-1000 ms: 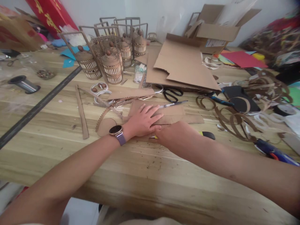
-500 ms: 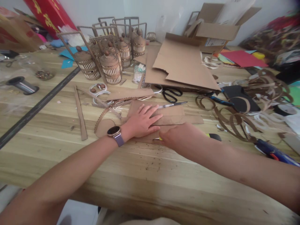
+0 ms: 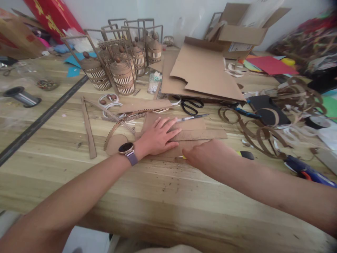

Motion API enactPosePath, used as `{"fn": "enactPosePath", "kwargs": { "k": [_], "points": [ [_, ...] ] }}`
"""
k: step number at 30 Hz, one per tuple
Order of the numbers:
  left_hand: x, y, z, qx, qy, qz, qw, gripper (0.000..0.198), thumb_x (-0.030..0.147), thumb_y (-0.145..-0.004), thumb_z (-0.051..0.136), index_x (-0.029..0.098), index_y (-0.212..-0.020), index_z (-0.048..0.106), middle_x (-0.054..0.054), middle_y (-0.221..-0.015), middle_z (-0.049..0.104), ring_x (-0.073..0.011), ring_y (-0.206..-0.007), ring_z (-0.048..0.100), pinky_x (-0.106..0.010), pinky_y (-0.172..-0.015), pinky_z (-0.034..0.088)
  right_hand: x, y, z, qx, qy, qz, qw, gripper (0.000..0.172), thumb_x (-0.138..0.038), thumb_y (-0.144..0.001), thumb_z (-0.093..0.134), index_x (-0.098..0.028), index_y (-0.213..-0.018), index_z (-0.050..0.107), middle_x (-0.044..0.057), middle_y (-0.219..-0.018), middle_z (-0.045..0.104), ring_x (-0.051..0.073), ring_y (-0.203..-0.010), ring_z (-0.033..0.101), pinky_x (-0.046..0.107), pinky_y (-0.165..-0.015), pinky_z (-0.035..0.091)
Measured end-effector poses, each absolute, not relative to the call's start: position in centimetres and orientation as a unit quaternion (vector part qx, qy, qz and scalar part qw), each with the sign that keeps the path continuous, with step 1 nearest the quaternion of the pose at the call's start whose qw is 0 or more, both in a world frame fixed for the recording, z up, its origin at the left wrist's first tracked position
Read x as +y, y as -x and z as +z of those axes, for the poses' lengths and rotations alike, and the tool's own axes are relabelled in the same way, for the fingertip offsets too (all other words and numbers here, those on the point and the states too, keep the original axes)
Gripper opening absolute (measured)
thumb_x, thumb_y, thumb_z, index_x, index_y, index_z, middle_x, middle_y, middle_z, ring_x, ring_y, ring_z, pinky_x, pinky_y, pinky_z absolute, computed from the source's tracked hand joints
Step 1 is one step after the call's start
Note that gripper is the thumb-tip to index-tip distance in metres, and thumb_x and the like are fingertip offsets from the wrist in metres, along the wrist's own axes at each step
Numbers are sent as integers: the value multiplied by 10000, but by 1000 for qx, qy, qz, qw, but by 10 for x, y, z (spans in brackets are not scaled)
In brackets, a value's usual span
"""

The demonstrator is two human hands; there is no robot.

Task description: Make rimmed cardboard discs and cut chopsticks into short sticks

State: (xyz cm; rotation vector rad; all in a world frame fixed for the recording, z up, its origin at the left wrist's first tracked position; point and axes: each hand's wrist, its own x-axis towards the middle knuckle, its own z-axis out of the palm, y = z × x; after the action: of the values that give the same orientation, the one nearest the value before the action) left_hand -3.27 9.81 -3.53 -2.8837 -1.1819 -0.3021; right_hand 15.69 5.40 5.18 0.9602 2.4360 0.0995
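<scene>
My left hand point(image 3: 162, 136) lies flat with fingers spread, pressing on a piece of brown cardboard point(image 3: 172, 151) on the wooden table. In my closed right hand point(image 3: 201, 153) is a yellow and black utility knife point(image 3: 246, 155); its tip points left at the cardboard's near edge, and most of its body is hidden by the hand. A cardboard strip point(image 3: 205, 135) runs across just beyond my fingers. Past it a slim pen point(image 3: 193, 118) rests on more cardboard. A round cardboard disc point(image 3: 117, 143) lies beside my left wrist.
Black-handled scissors point(image 3: 192, 106) lie behind the hands, near large cardboard sheets point(image 3: 207, 70). Several small cardboard lanterns point(image 3: 123, 77) with tall handles stand at the back left. Curled brown strips point(image 3: 263, 137) and a blue glue gun point(image 3: 308, 171) are on the right.
My right hand has shifted slightly right with the utility knife, along the cardboard's near edge. My left hand stays pressed on the cardboard. The whole view has shifted a little.
</scene>
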Motion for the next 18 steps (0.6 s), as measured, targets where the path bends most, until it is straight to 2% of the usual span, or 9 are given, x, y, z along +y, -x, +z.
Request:
{"fn": "enactPosePath", "kwargs": {
  "k": [7, 12, 18],
  "points": [
    [98, 32, -36, -376, 922, -89, 8, 578, 541, -985, 333, 194, -1429, 463, -137, -1594, 277, -362, -1417, 271, -567, -1152, 211, 53, -164, 48, 895, -358, 42, 263, 163, -119, -899, 551, -193, -917, 695, 71, -707, 740, 213, -603, 678, 281, -433, 252],
    [99, 32, -35, -375, 923, -84, 8, 576, 538, -987, 330, 198, -1433, 459, -104, -1598, 284, -379, -1406, 282, -579, -1148, 217, 53, -173, 47, 895, -353, 57, 266, 160, -83, -854, 586, -195, -909, 686, 57, -672, 734, 203, -581, 677, 276, -428, 210],
    [99, 32, -35, -373, 924, -84, 2, 580, 536, -990, 324, 188, -1434, 460, -99, -1590, 309, -377, -1414, 280, -567, -1154, 221, 53, -176, 47, 899, -353, 60, 253, 156, -93, -864, 583, -199, -915, 685, 57, -681, 738, 196, -579, 678, 288, -427, 196]
  ]
}}
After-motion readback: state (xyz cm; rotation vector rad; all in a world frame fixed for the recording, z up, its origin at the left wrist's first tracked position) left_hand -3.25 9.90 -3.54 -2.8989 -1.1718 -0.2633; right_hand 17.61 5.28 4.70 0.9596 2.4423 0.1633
